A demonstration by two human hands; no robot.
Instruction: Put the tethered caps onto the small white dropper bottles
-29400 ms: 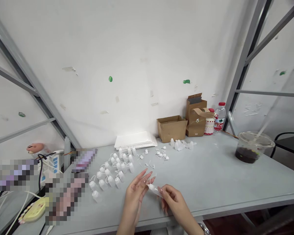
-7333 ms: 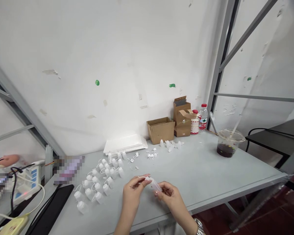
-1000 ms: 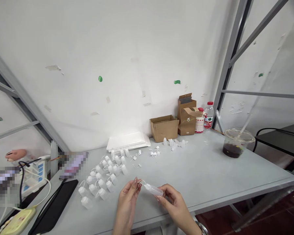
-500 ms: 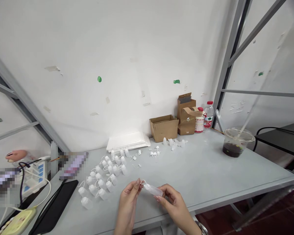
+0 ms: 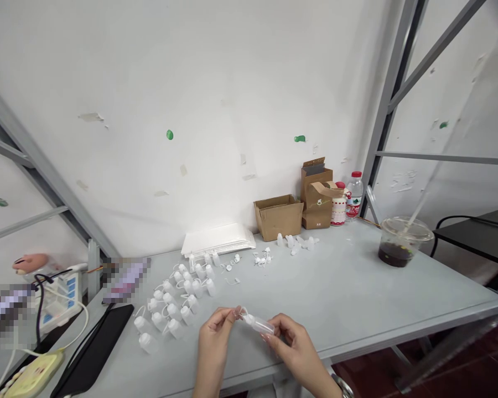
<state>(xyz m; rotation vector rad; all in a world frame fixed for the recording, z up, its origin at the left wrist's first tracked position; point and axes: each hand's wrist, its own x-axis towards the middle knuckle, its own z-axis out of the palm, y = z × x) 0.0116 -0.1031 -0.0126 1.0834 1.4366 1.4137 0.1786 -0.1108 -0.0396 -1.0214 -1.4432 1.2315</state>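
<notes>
Between my hands, above the front of the grey table, a small translucent squeeze bottle (image 5: 260, 324) lies tilted, its capped end to the left. My right hand (image 5: 291, 338) is closed around the bottle's base. At the other end my left hand (image 5: 219, 326) pinches the thin cap strap (image 5: 243, 311), fingertips pressed together by the bottle's neck. Left of my hands stand several similar white bottles (image 5: 172, 309) in loose rows, many with looped straps. Loose small caps (image 5: 263, 257) lie beyond, and more bottles (image 5: 294, 242) lie near the cardboard box.
Along the wall are a stack of white sheets (image 5: 218, 239), a cardboard box (image 5: 279, 218), a brown paper bag (image 5: 318, 204) and a water bottle (image 5: 354, 199). A drink cup with a straw (image 5: 398, 249) stands right. A black pouch (image 5: 97, 348) and power strip (image 5: 62, 301) lie left.
My left hand has shifted slightly, its fingertips still at the cap strap. The bottle stays in my right hand, nearly in the same place.
</notes>
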